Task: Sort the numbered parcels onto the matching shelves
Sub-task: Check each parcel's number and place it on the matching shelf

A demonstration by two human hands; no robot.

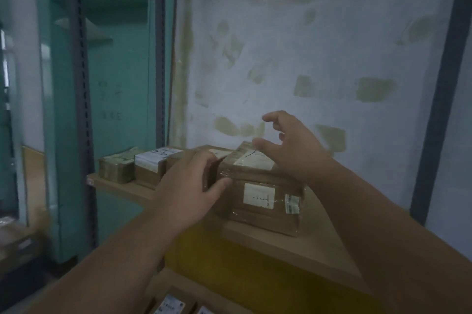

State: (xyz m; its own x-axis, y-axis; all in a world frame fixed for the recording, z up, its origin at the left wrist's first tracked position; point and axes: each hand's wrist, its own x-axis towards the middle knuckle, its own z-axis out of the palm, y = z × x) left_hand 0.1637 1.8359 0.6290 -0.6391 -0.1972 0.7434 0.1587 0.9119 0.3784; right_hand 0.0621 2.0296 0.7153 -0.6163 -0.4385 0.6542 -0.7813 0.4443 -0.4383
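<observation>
A brown taped parcel (263, 198) with white labels on its front and top sits on the wooden shelf (301, 244). My left hand (189, 191) holds the parcel's left end, thumb on the front face and fingers behind its left corner. Above the parcel's top right hovers my right hand (293, 145), fingers spread and relaxed, apart from the box or barely touching it. To the left along the same shelf stand three more brown parcels: one partly behind my left hand (178, 160), one with a white label (150, 165), one at the far left (116, 166).
Grey slotted shelf uprights stand at the left (81, 83), (161, 58) and at the right (439, 83). A stained white wall lies behind the shelf, a teal door at the left. More labelled parcels (171, 306) lie on a lower shelf at the bottom.
</observation>
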